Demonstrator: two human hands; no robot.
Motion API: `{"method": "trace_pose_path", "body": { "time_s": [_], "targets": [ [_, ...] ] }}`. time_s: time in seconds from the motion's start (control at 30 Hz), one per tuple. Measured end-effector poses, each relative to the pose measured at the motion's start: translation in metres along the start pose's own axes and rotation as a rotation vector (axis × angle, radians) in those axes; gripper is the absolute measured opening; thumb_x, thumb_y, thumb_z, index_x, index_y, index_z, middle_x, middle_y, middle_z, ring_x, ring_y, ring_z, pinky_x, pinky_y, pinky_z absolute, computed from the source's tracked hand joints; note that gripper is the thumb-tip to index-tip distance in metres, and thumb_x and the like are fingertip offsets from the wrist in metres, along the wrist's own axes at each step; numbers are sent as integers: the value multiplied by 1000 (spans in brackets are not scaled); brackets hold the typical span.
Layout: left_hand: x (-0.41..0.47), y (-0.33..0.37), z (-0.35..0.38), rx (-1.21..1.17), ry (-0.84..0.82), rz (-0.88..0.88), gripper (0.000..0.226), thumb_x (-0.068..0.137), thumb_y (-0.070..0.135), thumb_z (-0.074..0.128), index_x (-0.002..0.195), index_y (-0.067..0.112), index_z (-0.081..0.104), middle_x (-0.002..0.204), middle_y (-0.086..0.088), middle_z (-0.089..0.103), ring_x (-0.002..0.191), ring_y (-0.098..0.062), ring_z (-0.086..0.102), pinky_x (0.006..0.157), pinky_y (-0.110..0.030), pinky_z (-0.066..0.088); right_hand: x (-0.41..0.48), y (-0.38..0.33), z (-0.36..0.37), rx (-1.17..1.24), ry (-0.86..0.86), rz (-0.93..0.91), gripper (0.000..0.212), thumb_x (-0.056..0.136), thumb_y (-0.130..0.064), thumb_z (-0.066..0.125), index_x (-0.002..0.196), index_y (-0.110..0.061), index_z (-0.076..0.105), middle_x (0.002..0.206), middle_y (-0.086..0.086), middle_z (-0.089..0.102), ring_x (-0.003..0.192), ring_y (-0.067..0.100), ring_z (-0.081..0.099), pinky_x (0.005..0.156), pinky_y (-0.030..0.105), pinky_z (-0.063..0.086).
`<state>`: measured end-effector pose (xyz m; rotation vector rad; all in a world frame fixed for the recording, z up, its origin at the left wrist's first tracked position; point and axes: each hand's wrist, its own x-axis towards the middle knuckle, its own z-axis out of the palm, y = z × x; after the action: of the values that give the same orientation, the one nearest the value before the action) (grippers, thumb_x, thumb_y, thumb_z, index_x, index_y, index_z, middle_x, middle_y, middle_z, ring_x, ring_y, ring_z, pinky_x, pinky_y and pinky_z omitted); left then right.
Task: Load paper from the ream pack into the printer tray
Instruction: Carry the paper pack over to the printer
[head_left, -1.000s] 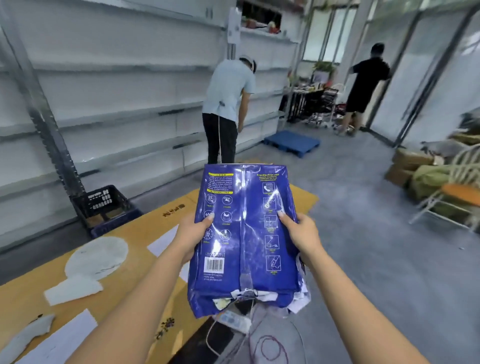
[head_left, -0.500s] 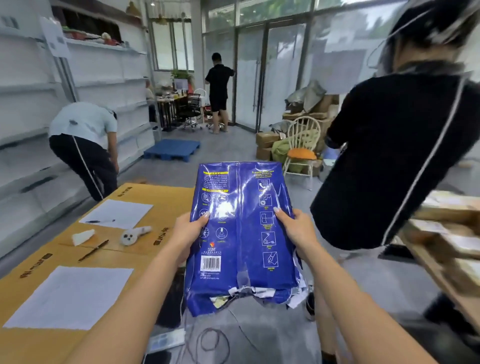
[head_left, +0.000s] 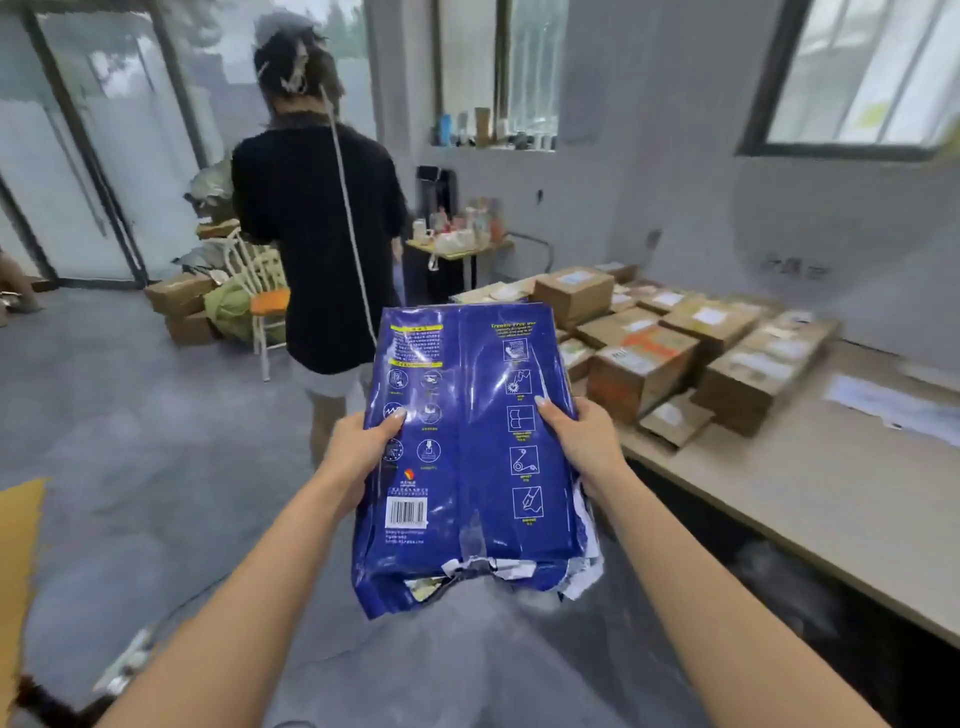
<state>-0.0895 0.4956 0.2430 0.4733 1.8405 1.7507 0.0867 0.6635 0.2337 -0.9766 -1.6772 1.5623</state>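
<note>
I carry a blue ream pack (head_left: 467, 447) of paper in front of my chest, printed back side up, with a barcode and white pictograms. Its near end is torn open and white wrapper shreds hang out. My left hand (head_left: 358, 452) grips the pack's left edge with the thumb on top. My right hand (head_left: 584, 441) grips its right edge the same way. No printer or printer tray is in view.
A person in a black top (head_left: 311, 228) stands close ahead, back turned. A long table (head_left: 810, 499) on the right carries several cardboard parcels (head_left: 644, 364). A chair with an orange seat (head_left: 265, 296) and boxes stand at the left rear. Grey floor lies between.
My view has swung to the right, away from the yellow table and shelves, toward the parcel table. The pack stays held in both hands in the same grip.
</note>
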Motion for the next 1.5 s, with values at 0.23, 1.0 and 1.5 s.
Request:
{"method": "trace_pose_path", "body": {
  "time_s": [0.23,1.0,1.5],
  "targets": [
    [-46,-7,155,57,-324,25,6,88,18,63,91,13,64,78,-5,68,52,-10,65,56,-28,54,-74,20,-159,49,337,48,29,85,-34,66,106,-14,65,98,9,75,86,27,73,81,44,59],
    [-352,-82,576,142,-1074,-72,18,88,17,62,103,8,63,89,-14,70,69,-27,66,70,-38,57,-371,71,-573,24,1014,203,48,98,-43,39,108,-7,69,105,10,72,92,22,68,76,33,55],
    [-356,-97,758,194,-1252,-142,7,88,19,62,91,13,61,91,-15,71,73,-29,68,69,-39,57,-334,100,-706,34,1142,270,47,99,-42,37,113,-6,64,101,7,73,85,18,70,66,27,53]
  ]
}}
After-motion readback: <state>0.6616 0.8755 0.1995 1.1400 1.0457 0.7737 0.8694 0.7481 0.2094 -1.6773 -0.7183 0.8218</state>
